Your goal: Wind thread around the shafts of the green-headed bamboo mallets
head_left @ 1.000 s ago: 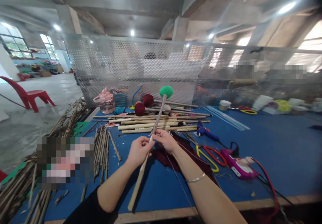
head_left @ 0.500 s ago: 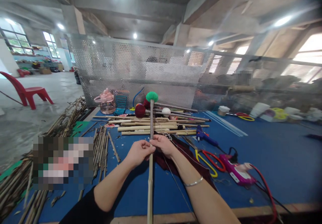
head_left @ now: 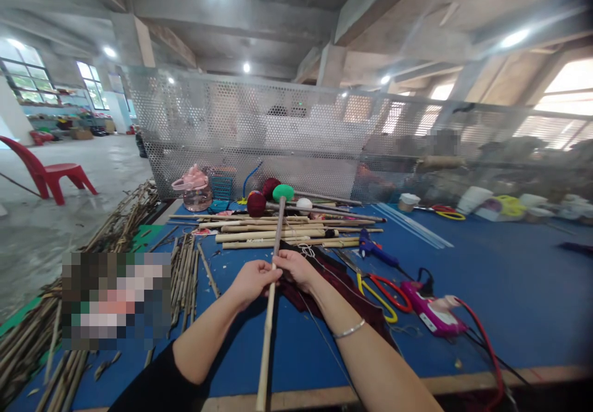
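Stick (head_left: pixel 266 338) in two hands

Left (head_left: pixel 256 280) and right hand (head_left: pixel 295 268) pinch it below the green head (head_left: pixel 283 193).

We count one green-headed mallet (head_left: pixel 282 194), two dark red balls (head_left: pixel 256 204) and one white ball (head_left: pixel 304 204). On the worktop (head_left: pixel 509 288) we find two pairs of scissors (head_left: pixel 365 275), one glue gun (head_left: pixel 376 250), one magenta power strip (head_left: pixel 428 313), one pink-lidded jug (head_left: pixel 197 197) and one blue basket (head_left: pixel 221 188). We see one bracelet (head_left: pixel 351 329) and one red plastic chair (head_left: pixel 63 170). The bamboo sticks (head_left: pixel 271 236) and the thin brown twigs (head_left: pixel 184 276) each number more than five, but they overlap too much for us to give exact totals.
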The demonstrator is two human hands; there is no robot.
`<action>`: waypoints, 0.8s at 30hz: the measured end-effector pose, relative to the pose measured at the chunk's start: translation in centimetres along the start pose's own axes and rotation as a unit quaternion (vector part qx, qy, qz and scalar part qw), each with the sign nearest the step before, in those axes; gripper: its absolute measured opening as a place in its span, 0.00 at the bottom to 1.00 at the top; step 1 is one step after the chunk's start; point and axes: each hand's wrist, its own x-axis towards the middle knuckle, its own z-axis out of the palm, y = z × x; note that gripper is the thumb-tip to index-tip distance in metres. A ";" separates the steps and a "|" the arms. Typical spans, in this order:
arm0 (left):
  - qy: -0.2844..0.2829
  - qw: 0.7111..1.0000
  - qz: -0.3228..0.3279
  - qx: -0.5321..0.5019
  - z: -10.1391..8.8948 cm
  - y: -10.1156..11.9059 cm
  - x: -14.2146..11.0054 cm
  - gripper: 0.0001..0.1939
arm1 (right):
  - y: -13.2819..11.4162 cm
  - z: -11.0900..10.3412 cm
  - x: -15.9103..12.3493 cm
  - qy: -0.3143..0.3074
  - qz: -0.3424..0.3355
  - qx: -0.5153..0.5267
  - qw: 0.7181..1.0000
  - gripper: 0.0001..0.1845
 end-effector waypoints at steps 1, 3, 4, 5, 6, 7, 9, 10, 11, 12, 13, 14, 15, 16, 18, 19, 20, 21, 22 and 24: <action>-0.020 0.999 -0.008 -0.036 0.1 0.2 -0.1 0.19 | -0.2 0.0 -0.1 -0.014 0.007 0.017 1.000 0.17; -0.052 0.994 -0.024 -0.096 0.3 0.7 -0.4 0.18 | -0.4 -0.1 -0.3 -0.042 0.015 0.048 0.998 0.17; -0.063 0.991 -0.036 -0.110 0.4 0.7 -0.5 0.18 | -0.5 -0.1 -0.3 -0.047 0.014 0.053 0.997 0.17; -0.069 0.991 -0.044 -0.109 0.4 0.7 -0.5 0.19 | -0.4 -0.1 -0.3 -0.043 0.013 0.050 0.998 0.16; -0.065 0.993 -0.042 -0.088 0.3 0.6 -0.4 0.19 | -0.3 0.0 -0.3 -0.032 0.012 0.042 0.999 0.16; -0.048 0.997 -0.030 -0.052 0.2 0.4 -0.4 0.19 | -0.2 0.0 -0.1 -0.018 0.008 0.033 0.999 0.17; 0.012 0.999 0.020 0.046 -0.1 0.0 -0.2 0.19 | 0.0 0.0 0.1 0.011 -0.011 0.018 1.000 0.17; 0.040 0.995 0.044 0.085 -0.3 -0.2 -0.1 0.19 | 0.0 0.0 0.2 0.022 -0.021 0.013 0.999 0.18; 0.056 0.991 0.057 0.105 -0.4 -0.2 0.0 0.19 | 0.0 0.0 0.2 0.028 -0.028 0.010 0.999 0.18; 0.056 0.992 0.055 0.100 -0.4 -0.2 0.0 0.19 | -0.1 -0.1 0.2 0.026 -0.030 0.009 0.999 0.18; 0.042 0.995 0.042 0.074 -0.4 0.0 -0.1 0.19 | -0.2 -0.2 0.1 0.017 -0.028 0.013 0.999 0.17; 0.022 0.999 0.025 0.033 -0.3 0.2 -0.2 0.19 | -0.4 -0.3 0.0 0.003 -0.022 0.023 0.999 0.17; 0.000 1.000 0.011 -0.013 -0.1 0.5 -0.3 0.20 | -0.6 -0.4 -0.2 -0.017 -0.018 0.036 0.999 0.17; -0.018 0.998 0.001 -0.058 0.1 0.7 -0.5 0.20 | -0.8 -0.5 -0.3 -0.036 -0.017 0.051 0.998 0.17; -0.043 0.992 -0.011 -0.114 0.4 1.1 -0.8 0.20 | -1.1 -0.6 -0.5 -0.057 -0.025 0.068 0.996 0.17; -0.049 0.991 -0.015 -0.120 0.5 1.1 -0.9 0.20 | -1.1 -0.6 -0.5 -0.058 -0.029 0.064 0.996 0.17; -0.048 0.993 -0.018 -0.111 0.6 1.1 -0.9 0.20 | -1.1 -0.5 -0.5 -0.052 -0.034 0.057 0.996 0.16; -0.043 0.995 -0.017 -0.090 0.6 1.1 -0.9 0.20 | -1.0 -0.4 -0.4 -0.043 -0.039 0.048 0.997 0.16; -0.033 0.997 -0.011 -0.063 0.6 1.0 -0.9 0.20 | -0.9 -0.3 -0.3 -0.033 -0.044 0.039 0.998 0.16; -0.018 1.000 0.014 -0.018 0.4 0.8 -0.8 0.19 | -0.7 -0.1 -0.2 -0.026 -0.053 0.026 0.998 0.16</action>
